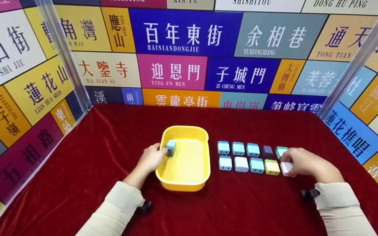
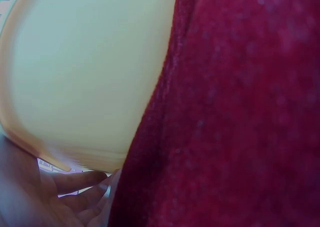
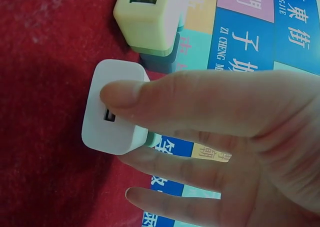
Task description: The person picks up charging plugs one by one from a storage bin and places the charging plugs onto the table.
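My left hand (image 1: 151, 159) grips the left wall of a yellow plastic tub (image 1: 184, 187), its fingers on the outside in the left wrist view. Inside the tub, by that hand's thumb, sits a light blue and dark blue plug charger (image 1: 171, 147). At the right end of the near row, my right hand (image 1: 304, 163) holds a white charger (image 3: 97, 129). Its thumb lies across the face with the USB slot, and other fingers are behind. A yellow charger (image 1: 272, 167) stands just left of the white one. Behind it is a green and white charger (image 1: 281, 152), partly covered by the hand.
Two rows of chargers stand right of the tub, including a blue one (image 1: 223, 147), a dark one (image 1: 267, 150) and another white one (image 1: 241, 164). Dark red cloth (image 1: 228, 209) covers the table. Panels with street names (image 1: 189, 36) rise behind it.
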Tool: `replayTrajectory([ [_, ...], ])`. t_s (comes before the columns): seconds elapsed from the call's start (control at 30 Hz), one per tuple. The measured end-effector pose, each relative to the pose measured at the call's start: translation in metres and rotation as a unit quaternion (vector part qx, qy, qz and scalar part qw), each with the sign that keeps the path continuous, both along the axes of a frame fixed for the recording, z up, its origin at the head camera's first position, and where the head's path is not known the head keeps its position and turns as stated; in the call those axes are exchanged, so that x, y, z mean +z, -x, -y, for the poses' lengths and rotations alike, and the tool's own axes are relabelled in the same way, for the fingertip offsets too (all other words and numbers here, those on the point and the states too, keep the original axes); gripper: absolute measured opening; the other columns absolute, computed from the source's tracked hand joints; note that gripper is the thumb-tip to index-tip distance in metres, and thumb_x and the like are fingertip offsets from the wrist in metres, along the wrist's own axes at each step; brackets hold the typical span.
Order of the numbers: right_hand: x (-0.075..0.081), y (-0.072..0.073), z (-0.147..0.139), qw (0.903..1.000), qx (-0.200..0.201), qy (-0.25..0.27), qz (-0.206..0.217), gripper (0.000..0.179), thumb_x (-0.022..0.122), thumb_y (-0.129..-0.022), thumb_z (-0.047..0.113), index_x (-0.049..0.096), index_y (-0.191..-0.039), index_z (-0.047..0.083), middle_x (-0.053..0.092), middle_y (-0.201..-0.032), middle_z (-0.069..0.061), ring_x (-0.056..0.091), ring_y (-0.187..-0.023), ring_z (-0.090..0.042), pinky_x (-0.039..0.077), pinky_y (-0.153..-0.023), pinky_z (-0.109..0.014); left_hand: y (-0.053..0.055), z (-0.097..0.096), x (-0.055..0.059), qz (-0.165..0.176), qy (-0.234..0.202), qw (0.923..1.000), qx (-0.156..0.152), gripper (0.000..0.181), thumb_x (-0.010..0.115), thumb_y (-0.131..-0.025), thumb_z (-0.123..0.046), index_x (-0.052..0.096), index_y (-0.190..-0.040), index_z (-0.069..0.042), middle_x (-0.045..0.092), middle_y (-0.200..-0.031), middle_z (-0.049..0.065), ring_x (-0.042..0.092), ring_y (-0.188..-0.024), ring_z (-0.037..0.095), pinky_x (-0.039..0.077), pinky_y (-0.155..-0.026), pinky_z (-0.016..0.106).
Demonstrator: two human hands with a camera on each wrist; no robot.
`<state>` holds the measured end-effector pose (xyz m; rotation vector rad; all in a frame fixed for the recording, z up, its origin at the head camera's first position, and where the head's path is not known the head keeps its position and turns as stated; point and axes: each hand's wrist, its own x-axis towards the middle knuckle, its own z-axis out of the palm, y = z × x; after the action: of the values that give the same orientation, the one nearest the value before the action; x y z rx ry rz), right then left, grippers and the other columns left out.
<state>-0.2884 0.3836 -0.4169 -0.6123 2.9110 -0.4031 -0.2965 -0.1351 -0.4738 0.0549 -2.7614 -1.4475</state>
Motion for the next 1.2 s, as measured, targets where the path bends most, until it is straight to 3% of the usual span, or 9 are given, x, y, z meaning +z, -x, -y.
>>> replayTrajectory([
  [0.2, 0.0000, 0.0004, -0.0002, 1.0000, 0.000, 0.000, 0.003, 0.025, 0.091, -0.075, 0.010, 0.078, -0.096, 0.006, 0.068, -0.089, -0.004, 0.056, -0.080, -0.020, 0.050, -0.067, -0.036, 0.0000, 0.0006, 0.0003, -0.001, -0.002, 1.0000, -0.002, 0.041, 0.054, -0.102, -0.027, 0.069, -0.128, 0.000, 0.071, -0.123, 0.016, 0.065, -0.109, 0.030, 0.053, -0.099, 0.046],
  [0.23, -0.0001, 0.0007, -0.0002, 1.0000, 0.001, 0.000, 0.003, 0.025, 0.091, -0.075, 0.010, 0.078, -0.095, 0.007, 0.068, -0.088, -0.003, 0.056, -0.080, -0.020, 0.050, -0.067, -0.035, 0.0033, 0.0037, -0.0053, -0.015, -0.002, 0.9999, -0.007, 0.041, 0.055, -0.101, -0.030, 0.071, -0.126, -0.001, 0.072, -0.120, 0.015, 0.065, -0.105, 0.029, 0.053, -0.095, 0.043],
  [0.3, -0.0003, 0.0010, -0.0010, 1.0000, 0.004, 0.000, 0.002, 0.025, 0.091, -0.074, 0.009, 0.078, -0.095, 0.007, 0.068, -0.088, -0.002, 0.055, -0.080, -0.019, 0.050, -0.067, -0.035, 0.0030, 0.0039, -0.0051, -0.019, 0.000, 0.9998, -0.007, 0.039, 0.055, -0.100, -0.030, 0.072, -0.122, -0.002, 0.072, -0.116, 0.014, 0.065, -0.103, 0.028, 0.053, -0.094, 0.042],
  [0.43, -0.0005, 0.0012, -0.0021, 1.0000, 0.005, 0.001, 0.008, 0.026, 0.091, -0.075, 0.009, 0.078, -0.097, 0.005, 0.068, -0.089, -0.003, 0.056, -0.080, -0.020, 0.050, -0.067, -0.035, 0.0042, 0.0034, -0.0056, -0.018, 0.007, 0.9998, -0.006, 0.038, 0.056, -0.100, -0.030, 0.072, -0.121, -0.003, 0.072, -0.115, 0.013, 0.064, -0.103, 0.028, 0.053, -0.094, 0.042],
  [0.47, -0.0005, 0.0010, -0.0021, 0.9999, 0.003, 0.001, 0.011, 0.026, 0.091, -0.076, 0.009, 0.078, -0.098, 0.004, 0.069, -0.090, -0.004, 0.056, -0.081, -0.021, 0.051, -0.067, -0.036, 0.0008, 0.0002, 0.0002, -0.006, 0.010, 0.9999, 0.000, 0.038, 0.055, -0.100, -0.028, 0.072, -0.123, -0.002, 0.072, -0.117, 0.014, 0.064, -0.105, 0.029, 0.052, -0.097, 0.045],
  [0.93, 0.0012, 0.0002, -0.0015, 0.9997, -0.009, -0.003, 0.024, 0.029, 0.092, -0.078, 0.012, 0.078, -0.101, 0.002, 0.069, -0.093, -0.007, 0.057, -0.082, -0.023, 0.052, -0.070, -0.038, 0.0009, 0.0002, 0.0001, -0.007, 0.019, 0.9998, 0.000, 0.040, 0.055, -0.101, -0.029, 0.071, -0.124, -0.001, 0.071, -0.121, 0.015, 0.064, -0.107, 0.030, 0.052, -0.098, 0.046],
  [1.2, 0.0006, 0.0005, -0.0013, 0.9996, -0.011, -0.001, 0.025, 0.027, 0.091, -0.078, 0.009, 0.078, -0.100, 0.003, 0.069, -0.092, -0.007, 0.057, -0.082, -0.023, 0.052, -0.069, -0.037, 0.0069, 0.0037, -0.0063, -0.013, 0.011, 0.9998, -0.005, 0.039, 0.055, -0.100, -0.029, 0.072, -0.121, -0.001, 0.071, -0.117, 0.016, 0.065, -0.104, 0.031, 0.053, -0.094, 0.045],
])
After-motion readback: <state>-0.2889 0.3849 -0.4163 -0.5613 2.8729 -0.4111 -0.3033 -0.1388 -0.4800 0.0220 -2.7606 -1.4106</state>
